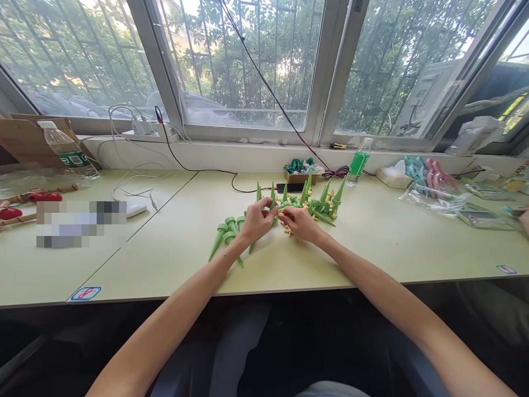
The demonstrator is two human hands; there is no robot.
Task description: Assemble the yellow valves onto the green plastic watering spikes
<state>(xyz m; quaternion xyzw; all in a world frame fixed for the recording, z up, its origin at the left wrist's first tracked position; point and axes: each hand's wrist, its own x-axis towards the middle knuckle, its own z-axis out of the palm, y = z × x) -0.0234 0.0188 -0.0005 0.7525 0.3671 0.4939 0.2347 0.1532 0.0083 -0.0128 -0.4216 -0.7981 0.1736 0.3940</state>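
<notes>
My left hand (258, 221) is closed around a green plant watering spike (273, 190), its pointed end sticking up past my fingers. Close beside it, my right hand (301, 223) pinches a small yellow valve piece (281, 214) against the spike's side. Whether the two parts are joined is hidden by my fingers. To the left lie several loose green spikes (217, 241) with ribbed caps. Behind and right of my hands, more spikes (339, 190) stand or lie in a cluster, some with yellow valves attached. Loose yellow valves (288, 231) lie under my right hand.
A phone (289, 188) on a cable and a small cardboard box (300, 177) sit behind the spikes. A green-labelled bottle (359, 162) stands by the windowsill. Pink and teal items (433, 173) in plastic lie right. A person's hand (524, 219) shows at the right edge.
</notes>
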